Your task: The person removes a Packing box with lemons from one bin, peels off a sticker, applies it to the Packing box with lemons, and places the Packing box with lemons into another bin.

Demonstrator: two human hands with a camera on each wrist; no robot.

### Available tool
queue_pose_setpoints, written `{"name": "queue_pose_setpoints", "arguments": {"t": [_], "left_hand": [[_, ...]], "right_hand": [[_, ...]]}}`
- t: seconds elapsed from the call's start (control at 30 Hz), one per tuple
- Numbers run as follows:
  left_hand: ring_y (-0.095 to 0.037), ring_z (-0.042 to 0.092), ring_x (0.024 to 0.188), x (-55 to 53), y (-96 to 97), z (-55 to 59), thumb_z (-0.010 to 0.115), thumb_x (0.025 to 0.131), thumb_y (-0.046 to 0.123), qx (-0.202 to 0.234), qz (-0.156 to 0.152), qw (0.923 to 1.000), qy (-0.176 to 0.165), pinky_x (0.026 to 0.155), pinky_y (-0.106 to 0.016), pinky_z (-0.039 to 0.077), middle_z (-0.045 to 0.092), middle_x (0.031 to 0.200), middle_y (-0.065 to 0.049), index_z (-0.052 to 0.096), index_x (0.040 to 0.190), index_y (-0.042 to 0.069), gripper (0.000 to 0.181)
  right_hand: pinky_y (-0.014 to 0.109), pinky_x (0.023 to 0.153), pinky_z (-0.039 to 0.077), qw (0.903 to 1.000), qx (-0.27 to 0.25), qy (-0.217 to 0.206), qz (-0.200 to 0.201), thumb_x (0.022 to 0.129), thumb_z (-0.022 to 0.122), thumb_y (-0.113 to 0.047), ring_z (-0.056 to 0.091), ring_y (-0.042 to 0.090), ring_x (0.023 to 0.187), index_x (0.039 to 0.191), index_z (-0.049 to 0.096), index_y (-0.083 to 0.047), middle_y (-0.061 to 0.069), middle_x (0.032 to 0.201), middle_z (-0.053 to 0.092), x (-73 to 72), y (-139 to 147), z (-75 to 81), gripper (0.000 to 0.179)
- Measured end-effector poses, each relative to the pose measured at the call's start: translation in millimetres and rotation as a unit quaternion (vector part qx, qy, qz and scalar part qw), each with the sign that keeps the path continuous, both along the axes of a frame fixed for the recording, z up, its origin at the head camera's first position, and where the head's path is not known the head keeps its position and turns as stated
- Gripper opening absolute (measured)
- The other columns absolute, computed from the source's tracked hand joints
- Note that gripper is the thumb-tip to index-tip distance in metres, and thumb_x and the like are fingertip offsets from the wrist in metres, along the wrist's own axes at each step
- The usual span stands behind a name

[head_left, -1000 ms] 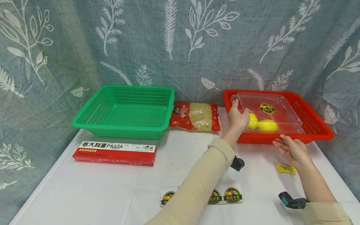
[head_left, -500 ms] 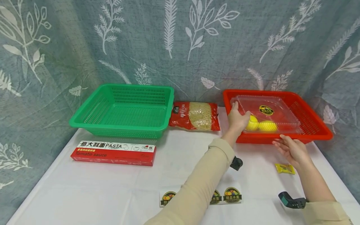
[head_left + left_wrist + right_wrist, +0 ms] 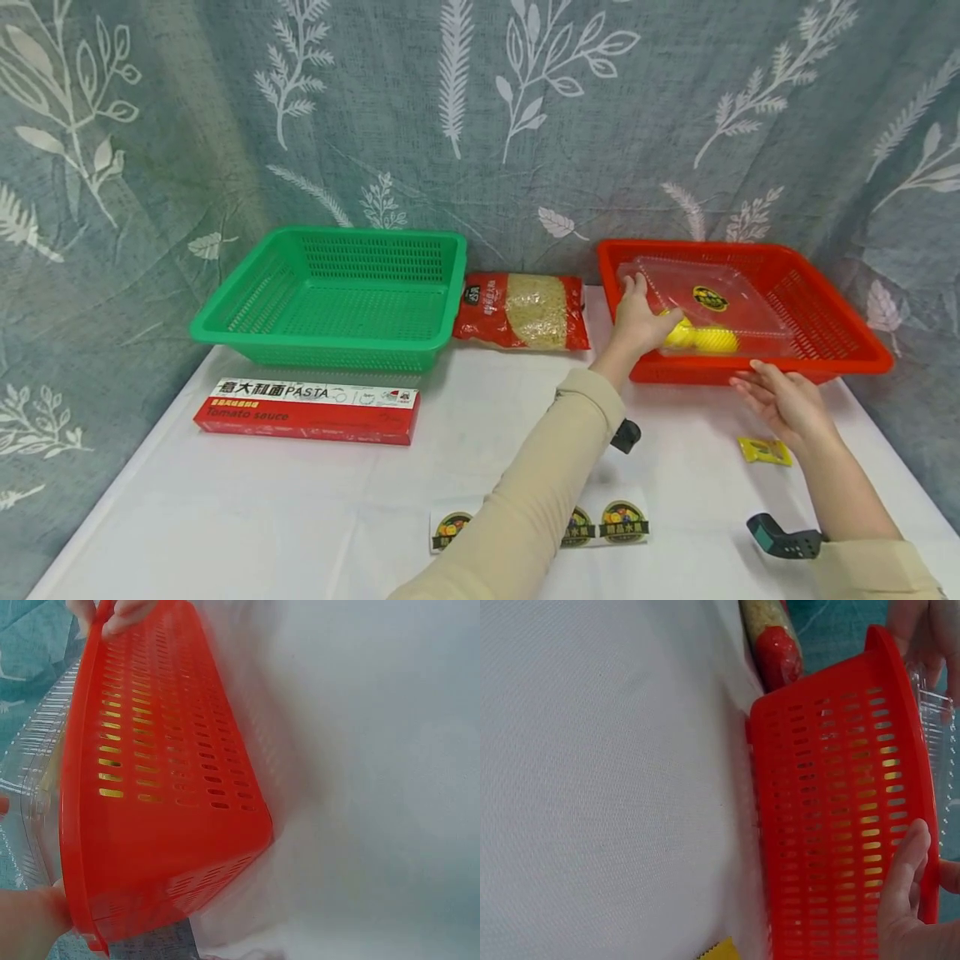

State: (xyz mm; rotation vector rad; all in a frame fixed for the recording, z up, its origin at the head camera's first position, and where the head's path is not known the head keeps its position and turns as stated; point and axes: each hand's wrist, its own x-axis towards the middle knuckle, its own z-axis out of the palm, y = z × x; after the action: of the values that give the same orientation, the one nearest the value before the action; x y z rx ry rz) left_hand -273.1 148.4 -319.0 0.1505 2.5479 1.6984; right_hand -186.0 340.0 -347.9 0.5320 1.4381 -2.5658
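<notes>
A clear plastic clamshell box (image 3: 750,308) with a round black-and-gold sticker (image 3: 709,297) lies tilted in the red basket (image 3: 690,367). Through its lid show yellow fruits (image 3: 716,340), which look textured. My left hand (image 3: 637,323) holds the box at its left end, thumb reaching along the front and fingers on the far side. At the basket's front rim, my right hand (image 3: 789,404) grips the wall; in the right wrist view its thumb (image 3: 906,870) presses the outside while a finger reaches over the rim. The basket wall hides most of the box in both wrist views.
A green basket (image 3: 330,342) stands at the back left, with a red bag of pasta (image 3: 525,312) beside it. In front lies a red-and-white PASTA box (image 3: 307,412). Nearer are a sticker strip (image 3: 624,522), partly under my left sleeve, and a small yellow packet (image 3: 765,451).
The box has sunk lower into the red basket and shifted slightly left, its fruits sliding closer together. My left thumb has moved a little right. The right hand stays at the rim.
</notes>
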Motion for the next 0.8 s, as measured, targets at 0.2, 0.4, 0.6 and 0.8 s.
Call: {"name": "queue_pose_setpoints", "arguments": {"t": [0.2,0.4,0.6,0.8], "left_hand": [[-0.019,0.031,0.131,1.6,5.0,0.2,0.063,0.085,0.024,-0.005,0.010,0.9999,-0.011,0.102,-0.028,0.033,0.023,0.149,-0.002,0.030,0.143,0.011,0.068],[-0.019,0.034,0.129,3.1,8.2,0.4,0.064,0.085,0.024,-0.020,0.030,0.9993,-0.012,0.102,-0.027,0.032,0.030,0.146,-0.003,0.036,0.141,0.010,0.064],[-0.019,0.035,0.129,3.0,8.1,0.1,0.066,0.084,0.028,-0.016,0.035,0.9992,-0.005,0.101,-0.026,0.034,0.032,0.145,-0.004,0.037,0.140,0.008,0.066],[-0.019,0.030,0.132,4.9,7.0,0.1,0.076,0.073,0.035,-0.059,-0.013,0.9982,-0.005,0.100,-0.030,0.035,0.024,0.149,-0.003,0.026,0.144,0.011,0.090]], "right_hand": [[0.026,0.073,0.053,0.9997,-0.022,0.003,0.010,0.087,0.061,-0.019,0.067,0.018,0.078,0.093,0.054,-0.009,0.007,0.082,0.067,1.1,2.0,0.1,0.013],[0.027,0.073,0.053,0.9995,-0.029,0.004,0.014,0.088,0.061,-0.018,0.066,0.019,0.078,0.096,0.052,-0.008,0.008,0.083,0.066,2.1,2.9,-1.1,0.016],[0.026,0.073,0.052,0.9996,-0.020,0.009,0.019,0.087,0.061,-0.019,0.066,0.018,0.079,0.093,0.054,-0.009,0.007,0.082,0.067,1.2,1.3,-0.9,0.014],[0.025,0.073,0.052,0.9998,-0.013,0.007,0.016,0.088,0.060,-0.020,0.067,0.017,0.079,0.099,0.050,-0.010,0.006,0.082,0.067,1.0,-0.2,-1.4,0.018]]}}
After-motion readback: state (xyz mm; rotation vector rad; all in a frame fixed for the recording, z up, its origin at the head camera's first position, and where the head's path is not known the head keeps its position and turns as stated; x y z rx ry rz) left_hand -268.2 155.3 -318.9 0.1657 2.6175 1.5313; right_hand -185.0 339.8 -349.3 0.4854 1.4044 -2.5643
